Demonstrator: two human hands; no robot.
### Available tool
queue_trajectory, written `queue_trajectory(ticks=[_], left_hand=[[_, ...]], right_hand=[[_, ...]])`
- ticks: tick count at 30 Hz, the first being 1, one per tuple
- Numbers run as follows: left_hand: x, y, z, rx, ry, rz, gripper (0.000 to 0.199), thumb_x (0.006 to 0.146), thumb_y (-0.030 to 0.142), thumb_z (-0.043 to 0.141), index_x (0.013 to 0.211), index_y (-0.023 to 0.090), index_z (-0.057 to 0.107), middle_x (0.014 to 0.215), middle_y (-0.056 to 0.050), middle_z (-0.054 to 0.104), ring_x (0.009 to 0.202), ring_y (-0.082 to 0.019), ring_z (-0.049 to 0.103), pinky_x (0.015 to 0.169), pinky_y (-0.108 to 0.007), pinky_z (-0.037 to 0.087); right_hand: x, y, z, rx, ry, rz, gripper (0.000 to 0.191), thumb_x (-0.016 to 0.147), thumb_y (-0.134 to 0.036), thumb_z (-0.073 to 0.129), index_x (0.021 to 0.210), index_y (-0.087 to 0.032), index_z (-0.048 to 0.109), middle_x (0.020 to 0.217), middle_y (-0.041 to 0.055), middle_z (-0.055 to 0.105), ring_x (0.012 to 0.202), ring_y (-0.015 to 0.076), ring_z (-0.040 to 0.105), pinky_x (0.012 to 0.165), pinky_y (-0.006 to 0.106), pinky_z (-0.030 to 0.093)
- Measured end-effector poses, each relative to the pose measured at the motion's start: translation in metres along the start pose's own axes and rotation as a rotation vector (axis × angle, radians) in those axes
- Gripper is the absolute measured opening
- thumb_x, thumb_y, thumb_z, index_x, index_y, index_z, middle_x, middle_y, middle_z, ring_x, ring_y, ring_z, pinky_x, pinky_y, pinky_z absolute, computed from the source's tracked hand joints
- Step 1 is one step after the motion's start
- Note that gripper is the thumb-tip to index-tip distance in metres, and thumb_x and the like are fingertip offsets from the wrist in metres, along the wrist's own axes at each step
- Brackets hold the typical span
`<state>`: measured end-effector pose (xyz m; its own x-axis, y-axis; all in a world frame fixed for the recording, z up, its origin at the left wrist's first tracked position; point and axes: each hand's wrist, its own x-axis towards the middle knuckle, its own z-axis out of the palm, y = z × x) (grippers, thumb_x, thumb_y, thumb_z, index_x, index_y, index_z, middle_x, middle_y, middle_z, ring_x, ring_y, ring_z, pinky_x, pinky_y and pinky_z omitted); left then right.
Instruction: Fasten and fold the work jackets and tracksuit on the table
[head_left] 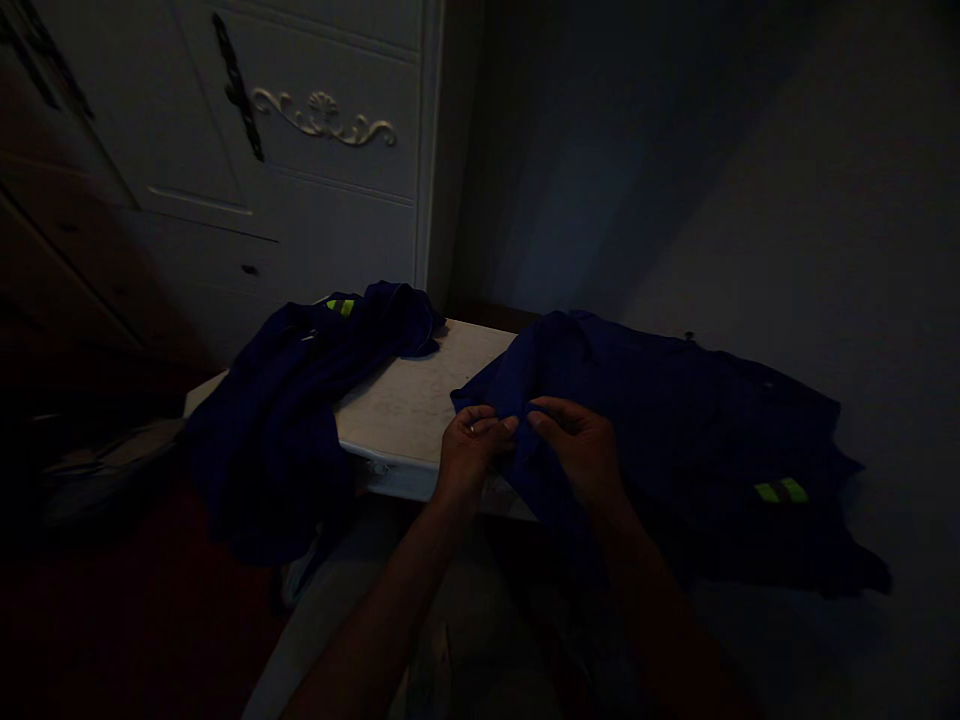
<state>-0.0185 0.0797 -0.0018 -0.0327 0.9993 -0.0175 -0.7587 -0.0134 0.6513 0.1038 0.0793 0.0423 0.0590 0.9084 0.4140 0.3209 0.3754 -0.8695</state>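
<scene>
A dark blue garment (675, 410) with a yellow-green and grey reflective patch lies spread over the right part of a pale table and beyond its front edge. My left hand (474, 445) pinches the garment's cloth near its left end, thumb against fingers, with a ring on one finger. Close beside it, my right hand (577, 440) pinches the same cloth between thumb and forefinger. The exact detail between the fingertips is too dark to make out. Another dark blue garment (300, 400), also with a reflective patch, lies crumpled on the table's left end and hangs down over the front.
The pale table (409, 405) shows between the two garments. Behind it stands a white cabinet (345, 215) with dark handles and a scroll ornament. A plain wall (787, 220) rises at the right. The floor (135, 610) at lower left looks dark red. Lighting is very dim.
</scene>
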Motion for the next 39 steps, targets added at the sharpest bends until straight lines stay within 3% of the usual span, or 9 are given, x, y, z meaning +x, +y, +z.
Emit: queue_trajectory(ticks=[6, 10, 15, 20, 24, 28, 31, 35, 39], left_hand=[[0.006, -0.022, -0.006, -0.015, 0.042, -0.104, 0.044, 0.049, 0.023, 0.084, 0.076, 0.017, 0.050, 0.058, 0.006, 0.054, 0.053, -0.008, 0.055, 0.055, -0.020, 0.047], [0.005, -0.002, -0.021, -0.128, 0.161, 0.025, 0.041, 0.054, 0.022, 0.081, 0.086, 0.016, 0.055, 0.074, 0.001, 0.064, 0.063, -0.009, 0.060, 0.057, -0.020, 0.049], [0.008, 0.025, -0.035, -0.225, 0.307, 0.118, 0.042, 0.053, 0.015, 0.076, 0.089, 0.016, 0.055, 0.077, 0.000, 0.064, 0.060, -0.008, 0.058, 0.054, -0.019, 0.045], [0.003, 0.008, -0.045, 0.082, 0.346, 0.169, 0.048, 0.061, 0.027, 0.073, 0.104, 0.018, 0.053, 0.075, 0.002, 0.058, 0.065, -0.013, 0.058, 0.056, -0.024, 0.045], [-0.007, 0.002, -0.044, 0.666, 0.461, 0.656, 0.051, 0.073, 0.026, 0.066, 0.121, 0.018, 0.052, 0.106, -0.009, 0.058, 0.098, -0.022, 0.058, 0.080, -0.036, 0.050], [-0.004, 0.014, -0.018, 1.231, 0.154, 1.134, 0.030, 0.086, 0.028, 0.061, 0.114, 0.018, 0.063, 0.124, -0.012, 0.057, 0.125, -0.027, 0.047, 0.104, -0.044, 0.039], [0.014, 0.021, 0.005, 1.515, -0.119, 0.990, 0.026, 0.091, 0.032, 0.056, 0.108, 0.017, 0.067, 0.117, -0.011, 0.065, 0.115, -0.025, 0.056, 0.099, -0.039, 0.043], [0.042, 0.014, 0.015, 1.806, -0.247, 0.706, 0.025, 0.092, 0.028, 0.051, 0.100, 0.014, 0.071, 0.107, -0.013, 0.068, 0.101, -0.026, 0.061, 0.086, -0.037, 0.047], [0.056, -0.007, 0.004, 1.647, -0.255, 0.612, 0.022, 0.090, 0.013, 0.050, 0.090, 0.016, 0.072, 0.104, -0.014, 0.069, 0.103, -0.027, 0.058, 0.087, -0.037, 0.041]], right_hand=[[0.005, -0.001, -0.002, 0.525, -0.037, 0.120, 0.036, 0.059, -0.033, 0.084, 0.089, -0.020, 0.069, 0.079, -0.0010, 0.070, 0.067, 0.0109, 0.065, 0.068, 0.024, 0.056], [0.005, -0.002, -0.039, 0.505, 0.164, 0.109, 0.031, 0.067, -0.033, 0.076, 0.095, -0.025, 0.068, 0.092, -0.0020, 0.070, 0.081, 0.0123, 0.067, 0.079, 0.027, 0.056], [-0.014, -0.004, -0.087, 0.394, 0.243, 0.186, 0.026, 0.067, -0.029, 0.073, 0.092, -0.024, 0.069, 0.086, 0.0020, 0.070, 0.076, 0.0161, 0.067, 0.063, 0.026, 0.055], [-0.041, -0.015, -0.109, -0.128, 0.077, 0.272, 0.039, 0.072, -0.037, 0.066, 0.107, -0.021, 0.065, 0.063, -0.0025, 0.057, 0.045, 0.0086, 0.048, 0.040, 0.019, 0.035], [-0.040, -0.019, -0.112, -0.740, -0.198, 0.108, 0.044, 0.078, -0.034, 0.052, 0.117, -0.019, 0.064, 0.079, 0.0031, 0.065, 0.061, 0.0145, 0.059, 0.055, 0.026, 0.047], [-0.013, -0.032, -0.092, -0.947, -0.168, -0.264, 0.049, 0.080, -0.022, 0.042, 0.126, -0.016, 0.059, 0.125, 0.0111, 0.059, 0.115, 0.0223, 0.058, 0.102, 0.037, 0.045], [0.013, -0.049, -0.065, -0.983, -0.183, -0.299, 0.042, 0.089, -0.025, 0.038, 0.123, -0.015, 0.060, 0.125, 0.0118, 0.061, 0.116, 0.0210, 0.058, 0.104, 0.035, 0.043], [0.041, -0.055, -0.035, -1.185, -0.384, -0.086, 0.050, 0.093, -0.058, 0.042, 0.101, -0.014, 0.066, 0.101, 0.0145, 0.068, 0.096, 0.0255, 0.065, 0.086, 0.035, 0.048], [0.053, -0.032, -0.019, -1.168, -0.488, 0.030, 0.060, 0.087, -0.069, 0.045, 0.079, -0.013, 0.065, 0.083, 0.0151, 0.068, 0.080, 0.0236, 0.067, 0.071, 0.029, 0.048]])
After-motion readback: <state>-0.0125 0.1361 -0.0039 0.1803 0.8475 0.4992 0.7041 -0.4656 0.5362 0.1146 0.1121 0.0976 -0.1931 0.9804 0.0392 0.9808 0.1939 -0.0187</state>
